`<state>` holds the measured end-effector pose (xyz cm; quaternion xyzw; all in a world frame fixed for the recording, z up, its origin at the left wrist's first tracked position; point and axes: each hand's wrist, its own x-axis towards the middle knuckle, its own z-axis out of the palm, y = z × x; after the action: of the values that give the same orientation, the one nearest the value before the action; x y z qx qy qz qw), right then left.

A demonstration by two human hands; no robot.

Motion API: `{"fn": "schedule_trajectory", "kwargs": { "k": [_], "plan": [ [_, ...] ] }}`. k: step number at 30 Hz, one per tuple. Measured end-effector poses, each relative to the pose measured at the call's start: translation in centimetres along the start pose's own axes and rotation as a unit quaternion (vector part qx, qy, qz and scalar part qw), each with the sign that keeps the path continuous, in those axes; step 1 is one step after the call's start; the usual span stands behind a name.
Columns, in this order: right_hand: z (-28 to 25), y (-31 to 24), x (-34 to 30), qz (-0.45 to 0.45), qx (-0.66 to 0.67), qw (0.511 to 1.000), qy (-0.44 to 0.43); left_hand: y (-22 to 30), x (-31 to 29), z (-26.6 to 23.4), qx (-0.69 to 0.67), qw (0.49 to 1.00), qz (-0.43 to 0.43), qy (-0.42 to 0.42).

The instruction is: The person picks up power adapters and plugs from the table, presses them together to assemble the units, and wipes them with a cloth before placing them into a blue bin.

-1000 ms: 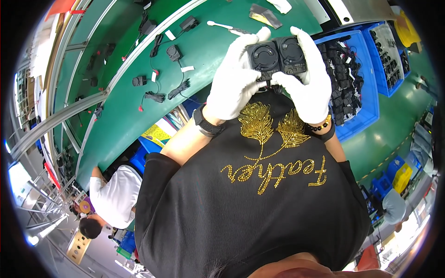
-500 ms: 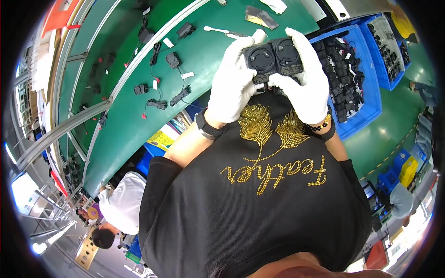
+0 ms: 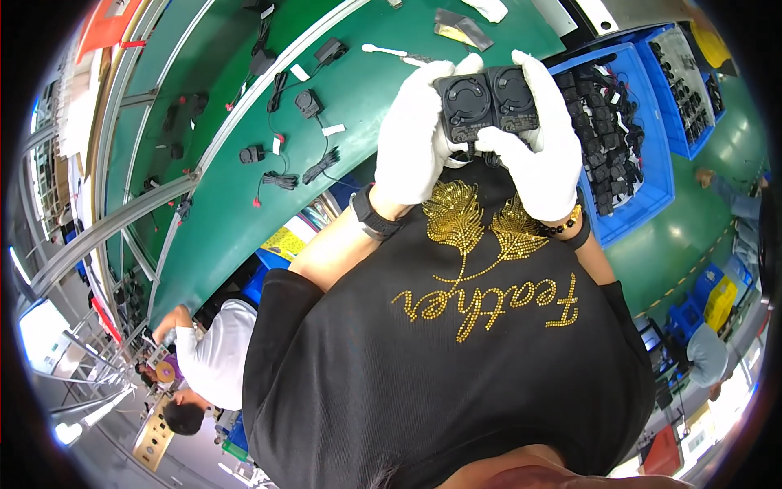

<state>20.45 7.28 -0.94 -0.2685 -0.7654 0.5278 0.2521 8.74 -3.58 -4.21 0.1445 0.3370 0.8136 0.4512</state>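
Note:
Two black power adapters are held side by side in front of my chest, their faces with round recesses turned up. My left hand (image 3: 410, 134), in a white glove, is closed around the left adapter (image 3: 466, 104). The right adapter (image 3: 513, 91) sits in my right hand (image 3: 540, 159), also white-gloved, with its thumb bent across the lower edge and fingers behind. The two adapters touch or nearly touch. A short cable end shows below the left one; the fingertips behind them are hidden.
Several corded adapters (image 3: 307, 103) lie on the green bench (image 3: 220, 236) to the left. A white-handled brush (image 3: 383, 50) and a small plastic bag (image 3: 463, 31) lie beyond my hands. Right stands a blue bin (image 3: 643, 183) of adapters, with another blue crate (image 3: 692, 147) behind. A co-worker (image 3: 213, 359) is lower left.
Both hands and the adapters have shifted slightly right in view. My left thumb has slid down off the left adapter's face. The co-worker's arm at lower left has risen.

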Motion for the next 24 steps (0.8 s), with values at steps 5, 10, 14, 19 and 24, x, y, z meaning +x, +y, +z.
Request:
{"fn": "schedule_trajectory", "kwargs": {
  "k": [5,10,14,19,24],
  "plan": [
    [0.1,0.3,0.0,-0.003,0.013,1.0,-0.002,0.4,-0.1,0.4,0.035,0.999,-0.037,0.011],
    [0.0,0.5,0.4,-0.03,-0.043,0.999,-0.013,1.1,0.3,1.4,-0.03,0.998,-0.057,0.022],
    [0.6,0.4,0.4,-0.091,-0.106,0.99,-0.008,1.1,0.4,1.6,0.228,0.971,-0.019,0.065],
    [0.9,0.2,0.1,-0.144,-0.115,0.982,-0.03,0.7,1.1,0.4,0.448,0.885,0.115,0.052],
    [1.2,0.3,0.3,-0.134,-0.098,0.985,-0.036,0.8,0.9,1.1,0.463,0.874,0.128,0.069]
  ]
}}
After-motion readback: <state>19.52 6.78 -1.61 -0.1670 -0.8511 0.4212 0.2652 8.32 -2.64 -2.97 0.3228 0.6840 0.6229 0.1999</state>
